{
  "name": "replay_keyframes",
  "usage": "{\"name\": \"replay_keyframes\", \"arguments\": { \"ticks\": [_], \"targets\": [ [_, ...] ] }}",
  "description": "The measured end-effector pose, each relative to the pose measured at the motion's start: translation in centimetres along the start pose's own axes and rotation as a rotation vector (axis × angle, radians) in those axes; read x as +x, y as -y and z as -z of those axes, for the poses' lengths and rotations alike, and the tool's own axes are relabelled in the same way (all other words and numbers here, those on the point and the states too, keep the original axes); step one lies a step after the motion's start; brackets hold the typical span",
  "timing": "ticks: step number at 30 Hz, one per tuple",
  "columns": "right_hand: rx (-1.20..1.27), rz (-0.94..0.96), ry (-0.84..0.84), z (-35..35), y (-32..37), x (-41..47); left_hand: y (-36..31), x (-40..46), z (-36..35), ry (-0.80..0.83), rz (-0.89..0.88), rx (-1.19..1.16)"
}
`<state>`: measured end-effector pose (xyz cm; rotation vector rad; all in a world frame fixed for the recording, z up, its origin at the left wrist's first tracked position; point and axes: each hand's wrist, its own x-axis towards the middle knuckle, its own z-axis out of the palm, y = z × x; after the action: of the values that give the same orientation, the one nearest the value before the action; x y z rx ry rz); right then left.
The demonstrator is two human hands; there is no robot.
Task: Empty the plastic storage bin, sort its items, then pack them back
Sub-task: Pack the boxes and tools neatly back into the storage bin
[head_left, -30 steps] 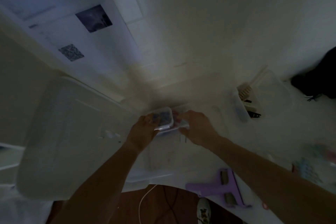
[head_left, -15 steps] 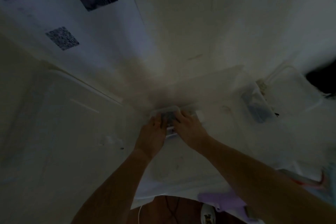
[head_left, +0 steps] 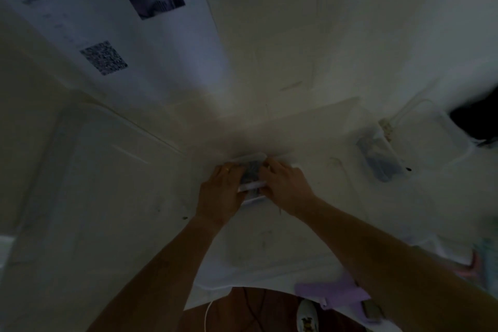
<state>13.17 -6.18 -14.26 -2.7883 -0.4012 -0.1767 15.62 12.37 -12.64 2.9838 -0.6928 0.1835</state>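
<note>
Dim, blurred head view. Both hands meet at frame centre over a small clear lidded container (head_left: 252,170) with dark contents, resting on the white worktop (head_left: 269,35). Left hand (head_left: 221,191) lies on the container's 9 o'clock side, fingers curled over its lid edge, gripping it; a ring shows on one finger. Right hand (head_left: 285,183) covers the 3 o'clock side, fingers curled over the lid, likewise gripping. Whether the lid is fully seated cannot be told.

A large clear plastic storage bin (head_left: 94,197) occupies the 9 o'clock region, just beside the left forearm. At 3 o'clock, well apart from the hands, stands a second small clear container (head_left: 380,159) holding dark items. A purple tool (head_left: 331,291) lies at 5 o'clock near the worktop edge. A printed sheet (head_left: 113,21) with a code square lies at 11 o'clock
</note>
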Motion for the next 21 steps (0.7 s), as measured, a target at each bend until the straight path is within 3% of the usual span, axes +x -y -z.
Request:
{"name": "replay_keyframes", "arguments": {
  "ticks": [6, 9, 12, 21],
  "targets": [
    [0.029, 0.020, 0.055, 0.0, -0.7, 1.1, 1.5, 0.9, -0.6, 0.081, 0.001, -0.074],
    [0.139, 0.022, 0.201, 0.6, -1.5, 2.2, 2.3, 1.7, -1.2, 0.163, -0.070, -0.154],
    [0.099, 0.013, 0.284, 0.9, -1.8, 3.5, 2.8, 2.6, -1.3, 0.211, -0.104, -0.175],
    [-0.006, 0.059, 0.233, -1.4, -1.9, 2.9, 2.0, 1.9, -2.6, 0.051, -0.144, -0.102]
  ]
}}
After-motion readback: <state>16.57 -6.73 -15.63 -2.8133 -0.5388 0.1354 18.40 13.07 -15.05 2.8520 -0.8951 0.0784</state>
